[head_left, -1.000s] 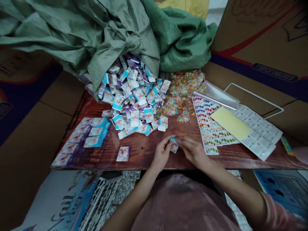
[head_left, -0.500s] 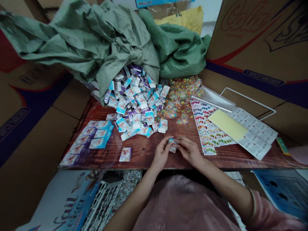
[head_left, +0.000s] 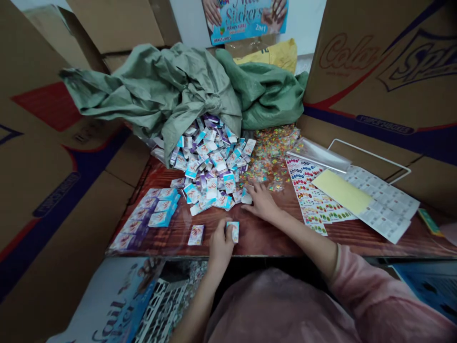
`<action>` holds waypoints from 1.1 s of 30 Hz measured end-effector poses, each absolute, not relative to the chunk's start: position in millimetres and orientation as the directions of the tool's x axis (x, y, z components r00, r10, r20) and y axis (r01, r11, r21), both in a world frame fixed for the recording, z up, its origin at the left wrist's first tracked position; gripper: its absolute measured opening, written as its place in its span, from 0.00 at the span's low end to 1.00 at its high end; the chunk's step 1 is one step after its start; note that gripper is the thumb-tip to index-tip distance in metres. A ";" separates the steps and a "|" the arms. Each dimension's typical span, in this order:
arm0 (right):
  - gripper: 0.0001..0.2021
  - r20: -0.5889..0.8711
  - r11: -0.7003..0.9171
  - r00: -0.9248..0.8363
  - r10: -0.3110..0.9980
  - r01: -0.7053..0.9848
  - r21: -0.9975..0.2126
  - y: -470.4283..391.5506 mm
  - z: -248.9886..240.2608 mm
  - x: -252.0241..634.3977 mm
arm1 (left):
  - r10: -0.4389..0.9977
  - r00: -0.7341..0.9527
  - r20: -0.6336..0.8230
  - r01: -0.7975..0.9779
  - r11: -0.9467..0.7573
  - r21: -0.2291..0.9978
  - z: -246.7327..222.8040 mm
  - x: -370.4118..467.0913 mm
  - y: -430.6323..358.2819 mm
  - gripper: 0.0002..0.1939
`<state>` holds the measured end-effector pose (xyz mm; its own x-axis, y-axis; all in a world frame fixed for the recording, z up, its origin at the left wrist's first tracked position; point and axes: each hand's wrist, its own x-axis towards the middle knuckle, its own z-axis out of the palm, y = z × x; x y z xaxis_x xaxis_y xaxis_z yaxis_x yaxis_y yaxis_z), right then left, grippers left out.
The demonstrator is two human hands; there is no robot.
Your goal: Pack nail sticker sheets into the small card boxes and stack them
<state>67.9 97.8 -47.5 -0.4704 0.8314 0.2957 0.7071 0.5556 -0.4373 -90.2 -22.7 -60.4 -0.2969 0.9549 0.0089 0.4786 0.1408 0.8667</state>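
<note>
My left hand [head_left: 220, 244] is closed on a small blue-and-white box [head_left: 234, 232], held low over the tabletop close to the front edge. Farther forward, my right hand [head_left: 263, 203] has its fingers and thumb spread around a loose carton [head_left: 246, 196] at the near right corner of a heap of small boxes [head_left: 211, 162]. Whether the fingers touch that carton I cannot tell. To the left of my left hand a single purple-and-white box [head_left: 195, 235] lies by itself. Purple and blue boxes stand in neat rows [head_left: 157, 209] at the left of the table.
A grey-green sack [head_left: 200, 81] spills the heap, with a darker green sack [head_left: 271, 95] beside it. Small clear packets with colourful bits [head_left: 273, 147] lie behind my right hand. Sticker sheets [head_left: 303, 190] and a yellow card [head_left: 341, 190] lie right. Large cartons [head_left: 374, 109] flank the table.
My hands have parted from the box they both held. The left has carried it leftward and down; the right has let go and reached forward to the heap's edge. The view has tilted upward.
</note>
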 end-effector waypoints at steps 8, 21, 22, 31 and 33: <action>0.14 0.408 0.585 -0.419 0.811 0.602 -0.544 87.7 -39.1 91.9 | 0.904 -0.029 0.427 0.962 -0.091 0.258 -28.8 -86.1 -23.8 0.27; 0.31 0.125 -0.152 0.206 0.971 0.926 -0.346 76.9 -43.7 199.2 | 0.986 -0.086 -0.141 -0.101 0.133 0.986 -43.1 -9.8 14.7 0.15; 0.31 0.109 -0.167 0.207 0.972 0.941 -0.296 79.6 -48.1 201.5 | 0.979 -0.053 -0.197 -0.179 0.185 0.966 -40.4 -8.2 14.8 0.14; 0.30 0.090 -0.176 0.251 0.964 0.852 -0.494 88.9 -54.3 208.2 | 0.950 0.032 -0.309 -0.400 0.296 0.867 -27.4 -4.2 18.1 0.12; 0.28 0.106 -0.164 0.269 0.957 0.806 -0.568 90.8 -56.0 213.0 | 0.947 0.033 -0.321 -0.384 0.309 0.870 -26.4 -3.0 20.9 0.17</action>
